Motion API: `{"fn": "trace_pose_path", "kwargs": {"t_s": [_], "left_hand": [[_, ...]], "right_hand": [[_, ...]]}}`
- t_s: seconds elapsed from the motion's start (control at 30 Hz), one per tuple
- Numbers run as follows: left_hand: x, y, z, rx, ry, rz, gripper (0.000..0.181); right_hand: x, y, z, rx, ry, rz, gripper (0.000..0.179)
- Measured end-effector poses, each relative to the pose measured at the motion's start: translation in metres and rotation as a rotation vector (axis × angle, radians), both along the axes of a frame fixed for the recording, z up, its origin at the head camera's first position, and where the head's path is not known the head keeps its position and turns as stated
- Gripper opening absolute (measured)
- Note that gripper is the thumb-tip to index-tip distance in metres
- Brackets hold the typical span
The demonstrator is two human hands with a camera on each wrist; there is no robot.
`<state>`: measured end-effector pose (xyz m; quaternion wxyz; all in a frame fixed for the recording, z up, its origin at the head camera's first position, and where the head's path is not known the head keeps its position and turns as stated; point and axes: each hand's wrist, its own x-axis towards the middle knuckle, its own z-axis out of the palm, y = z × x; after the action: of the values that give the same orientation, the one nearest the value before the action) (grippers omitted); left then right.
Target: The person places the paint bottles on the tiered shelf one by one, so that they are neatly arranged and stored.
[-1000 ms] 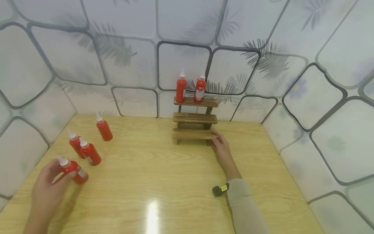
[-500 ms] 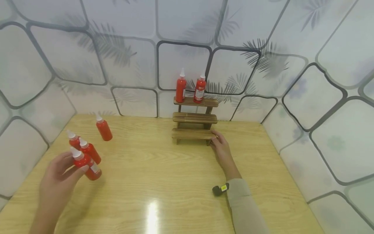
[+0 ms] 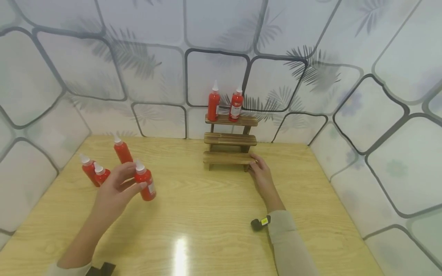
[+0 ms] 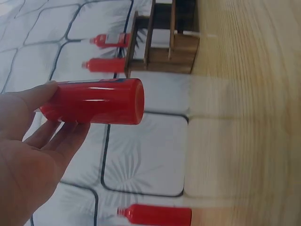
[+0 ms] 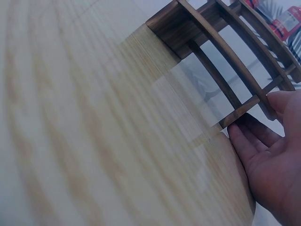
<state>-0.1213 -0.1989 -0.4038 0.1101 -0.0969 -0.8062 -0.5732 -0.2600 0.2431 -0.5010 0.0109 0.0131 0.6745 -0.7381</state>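
Note:
My left hand [image 3: 112, 193] holds a red squeeze bottle [image 3: 146, 186] with a white pointed cap between thumb and fingers, above the table. In the left wrist view the bottle's [image 4: 101, 101] base points away from the palm and its cap is hidden by the hand. At the back stands a three-step wooden display stand [image 3: 229, 158]. My right hand [image 3: 264, 178] grips the right end of its lowest step, the thumb at the step's end and the fingers by the leg, as the right wrist view shows. Two red bottles, one of them a labelled bottle [image 3: 236, 106], stand upright on the top step.
Left on the table [image 3: 193, 214] stand three more red bottles: a rear bottle [image 3: 122, 151], a leftmost bottle [image 3: 90, 171] and one bottle [image 3: 101, 175] partly behind my left hand. A patterned wall covering [image 3: 159, 73] rises behind and at both sides.
My left hand has lifted the bottle from the left side of the table and carried it rightward, past the other bottles. My right hand and the stand have stayed in place.

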Motion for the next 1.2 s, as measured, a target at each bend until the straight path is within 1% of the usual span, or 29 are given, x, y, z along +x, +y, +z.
{"fn": "trace_pose_path", "kwargs": {"t_s": [0.13,0.27,0.37,0.5,0.57,0.67,0.83,0.93,1.07,1.2], "left_hand": [[-0.014,0.016,0.001,0.002,-0.033,-0.053,0.051],[-0.029,0.029,0.001,0.014,-0.043,-0.103,0.053],[-0.041,0.040,0.004,0.033,-0.060,-0.126,0.055],[-0.057,0.058,0.009,0.064,-0.106,-0.157,0.057],[-0.064,0.067,0.011,0.072,-0.115,-0.176,0.058],[-0.075,0.081,0.013,0.104,-0.101,-0.206,0.058],[-0.095,0.103,0.014,0.119,-0.092,-0.225,0.058],[-0.107,0.121,0.016,0.123,-0.080,-0.257,0.058],[-0.122,0.146,0.019,0.148,-0.047,-0.301,0.057],[-0.137,0.169,0.022,0.159,-0.030,-0.314,0.056]], "right_hand": [[0.000,0.002,-0.002,0.008,0.010,0.009,0.047],[-0.001,0.003,-0.003,0.032,0.015,0.022,0.047],[-0.002,0.003,-0.003,0.048,0.012,0.019,0.047],[-0.003,0.003,-0.002,0.026,0.004,0.009,0.046],[-0.004,0.003,-0.002,0.006,-0.002,0.007,0.045],[-0.003,0.003,-0.002,-0.021,-0.012,0.005,0.045],[-0.002,0.001,0.000,-0.033,-0.019,0.010,0.045],[-0.002,0.001,0.001,-0.022,-0.009,0.003,0.046],[-0.001,0.002,0.001,0.010,0.000,-0.006,0.047],[-0.001,0.002,-0.001,-0.003,-0.013,-0.004,0.047]]}}
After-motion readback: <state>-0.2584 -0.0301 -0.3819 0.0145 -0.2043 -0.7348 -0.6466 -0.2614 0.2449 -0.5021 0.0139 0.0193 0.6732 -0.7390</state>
